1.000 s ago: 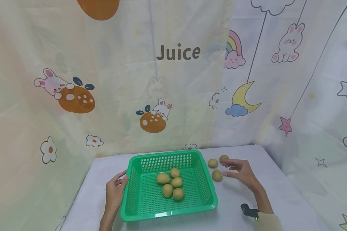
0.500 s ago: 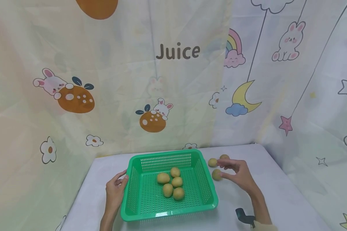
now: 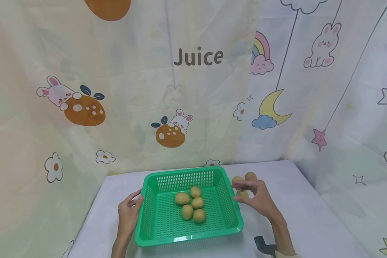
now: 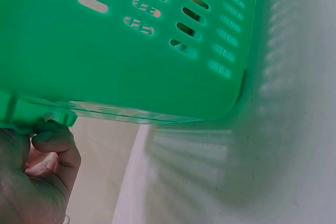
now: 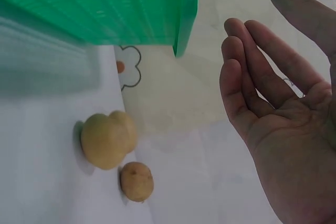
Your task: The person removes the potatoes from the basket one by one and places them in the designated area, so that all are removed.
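Observation:
A green plastic basket with slotted walls stands on the table, with several potatoes grouped on its floor. My left hand holds the basket's left rim; in the left wrist view its fingers curl at the rim's edge. Beside the right rim is my right hand, thumb and fingers apart and nothing between them. It overlaps the three potatoes outside the basket in the head view. The right wrist view shows those potatoes on the table, away from the raised right hand.
White cloth covers the table. Behind it hangs a printed curtain with rabbits, fruit and the word Juice. A black strap-like piece sits at the right wrist.
My right hand has moved left, from over the loose potatoes to the basket's right rim, holding nothing. The left hand and the basket stay in place.

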`<state>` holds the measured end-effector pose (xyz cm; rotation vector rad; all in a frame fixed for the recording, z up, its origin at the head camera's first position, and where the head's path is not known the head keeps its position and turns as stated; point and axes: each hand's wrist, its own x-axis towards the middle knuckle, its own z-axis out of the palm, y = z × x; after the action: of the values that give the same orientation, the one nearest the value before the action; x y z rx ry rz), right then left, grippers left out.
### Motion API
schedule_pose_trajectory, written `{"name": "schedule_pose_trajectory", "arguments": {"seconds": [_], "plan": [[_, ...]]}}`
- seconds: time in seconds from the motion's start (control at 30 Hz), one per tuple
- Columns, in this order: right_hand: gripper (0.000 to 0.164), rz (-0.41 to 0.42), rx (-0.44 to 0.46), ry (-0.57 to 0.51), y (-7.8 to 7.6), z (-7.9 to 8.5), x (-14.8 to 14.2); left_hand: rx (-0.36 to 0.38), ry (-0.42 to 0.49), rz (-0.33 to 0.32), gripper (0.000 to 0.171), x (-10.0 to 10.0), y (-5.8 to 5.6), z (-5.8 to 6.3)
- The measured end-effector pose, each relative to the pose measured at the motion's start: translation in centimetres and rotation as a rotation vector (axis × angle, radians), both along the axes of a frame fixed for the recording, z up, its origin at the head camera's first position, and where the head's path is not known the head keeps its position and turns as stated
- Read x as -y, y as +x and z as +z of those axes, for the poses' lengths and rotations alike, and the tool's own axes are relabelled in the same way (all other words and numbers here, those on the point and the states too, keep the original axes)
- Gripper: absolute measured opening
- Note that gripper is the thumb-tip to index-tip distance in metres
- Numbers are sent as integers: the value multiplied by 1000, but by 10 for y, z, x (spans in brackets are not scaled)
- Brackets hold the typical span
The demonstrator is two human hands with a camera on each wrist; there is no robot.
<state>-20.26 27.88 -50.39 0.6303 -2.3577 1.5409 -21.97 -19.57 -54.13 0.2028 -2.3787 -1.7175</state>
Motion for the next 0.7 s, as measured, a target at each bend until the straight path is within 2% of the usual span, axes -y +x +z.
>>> {"name": "schedule_pose_trajectory", "arguments": {"seconds": [0.2, 0.7], "plan": [[43, 12, 21, -4, 2, 2, 15, -5, 9, 0, 41, 0, 0, 0], [49, 62, 117, 64, 1, 6, 47, -26, 9, 0, 41, 1, 0, -3]]}}
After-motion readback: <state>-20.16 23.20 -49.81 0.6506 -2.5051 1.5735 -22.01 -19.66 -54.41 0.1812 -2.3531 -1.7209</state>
